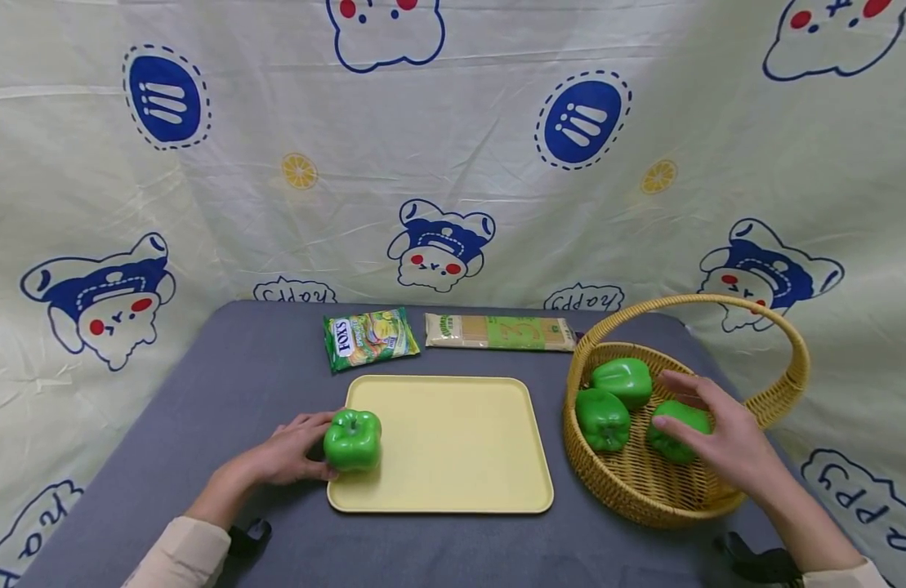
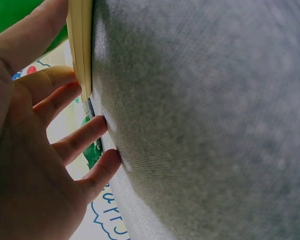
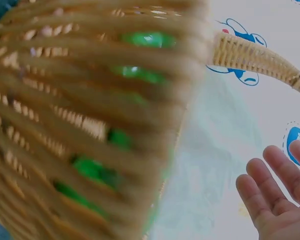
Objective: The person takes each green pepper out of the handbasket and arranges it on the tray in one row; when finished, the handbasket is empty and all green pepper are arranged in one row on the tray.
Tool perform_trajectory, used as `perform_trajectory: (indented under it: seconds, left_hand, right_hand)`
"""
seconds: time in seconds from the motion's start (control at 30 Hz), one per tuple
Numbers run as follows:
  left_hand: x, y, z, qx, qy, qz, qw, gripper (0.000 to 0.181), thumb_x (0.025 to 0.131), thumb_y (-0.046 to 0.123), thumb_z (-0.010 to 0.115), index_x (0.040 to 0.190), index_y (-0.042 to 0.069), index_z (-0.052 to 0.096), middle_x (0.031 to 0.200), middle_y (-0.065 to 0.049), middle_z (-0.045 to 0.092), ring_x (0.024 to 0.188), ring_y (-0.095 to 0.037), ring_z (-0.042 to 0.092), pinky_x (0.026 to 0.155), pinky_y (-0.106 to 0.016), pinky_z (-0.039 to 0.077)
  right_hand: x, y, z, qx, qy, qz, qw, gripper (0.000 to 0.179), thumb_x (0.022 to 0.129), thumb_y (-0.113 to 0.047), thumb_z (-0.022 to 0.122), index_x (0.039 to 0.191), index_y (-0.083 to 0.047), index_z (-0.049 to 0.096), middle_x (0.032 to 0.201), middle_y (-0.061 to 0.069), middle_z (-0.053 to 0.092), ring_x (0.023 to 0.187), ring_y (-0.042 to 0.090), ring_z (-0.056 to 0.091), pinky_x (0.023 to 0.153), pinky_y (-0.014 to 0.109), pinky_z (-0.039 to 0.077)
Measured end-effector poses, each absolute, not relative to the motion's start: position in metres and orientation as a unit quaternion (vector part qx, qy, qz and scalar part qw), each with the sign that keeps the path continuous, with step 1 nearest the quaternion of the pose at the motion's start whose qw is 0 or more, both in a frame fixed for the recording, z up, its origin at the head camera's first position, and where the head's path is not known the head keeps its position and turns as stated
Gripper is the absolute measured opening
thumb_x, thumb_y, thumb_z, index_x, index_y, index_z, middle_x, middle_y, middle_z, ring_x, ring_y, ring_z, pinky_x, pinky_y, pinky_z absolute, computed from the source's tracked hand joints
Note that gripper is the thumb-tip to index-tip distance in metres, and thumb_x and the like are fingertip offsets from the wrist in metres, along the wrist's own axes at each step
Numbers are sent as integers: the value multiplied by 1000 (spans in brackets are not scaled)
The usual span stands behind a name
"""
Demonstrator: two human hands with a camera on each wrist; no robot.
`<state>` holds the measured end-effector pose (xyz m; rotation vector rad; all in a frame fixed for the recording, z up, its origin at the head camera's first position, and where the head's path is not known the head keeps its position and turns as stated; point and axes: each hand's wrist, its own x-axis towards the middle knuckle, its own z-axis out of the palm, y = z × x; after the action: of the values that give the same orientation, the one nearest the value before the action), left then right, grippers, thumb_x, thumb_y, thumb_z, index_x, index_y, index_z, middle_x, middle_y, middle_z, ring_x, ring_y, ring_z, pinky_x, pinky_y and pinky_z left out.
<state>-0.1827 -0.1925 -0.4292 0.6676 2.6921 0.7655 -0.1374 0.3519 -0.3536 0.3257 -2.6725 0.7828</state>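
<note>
The left hand [image 1: 300,451] is placed at the left edge of the yellow tray [image 1: 460,445], fingers released beside a green pepper [image 1: 353,441] set on that end. Three more peppers [image 1: 622,381] are contained in a wicker basket [image 1: 632,486] — the rightmost is partly covered by the right hand [image 1: 728,437], fingers parted, released.

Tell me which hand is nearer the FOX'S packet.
Left. The left hand is beside the pepper at the left edge of the tray, on the person's side of the packet; the right hand is over the basket, well off to the packet's right.
</note>
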Motion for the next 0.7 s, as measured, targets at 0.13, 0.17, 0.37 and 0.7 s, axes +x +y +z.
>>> perform_trajectory:
  seconds: [0.13,0.17,0.37,0.7]
  left_hand:
    - [-183,-193,-430,231,928,264,129,79,76,38,77,141,7,44,149,-12,37,131,-40,34,95,-65,26]
    - [-183,-194,-430,231,927,264,129,79,76,38,77,141,7,44,150,-13,37,131,-40,34,95,-65,26]
    - [-183,-194,-431,235,927,264,127,80,76,38,77,141,7,43,151,-12,35,131,-40,33,95,-66,26]
    - [-184,-194,-432,227,928,264,131,81,76,38,77,142,8,42,151,-12,35,131,-39,33,96,-65,25]
  right_hand:
    - [-136,355,-344,120,-942,261,173,58,83,-28,72,132,-7,50,124,16,59,104,-27,33,81,-3,27]
    - [-135,355,-342,121,-942,260,175,58,83,-27,73,132,-7,50,125,16,59,104,-26,33,82,-3,26]
    - [-139,356,-332,130,-943,250,179,59,82,-26,73,134,-9,49,127,15,57,105,-26,32,83,-2,25]
    - [-157,351,-318,163,-945,220,182,58,83,-28,72,134,-10,50,128,16,56,110,-1,47,88,12,37]
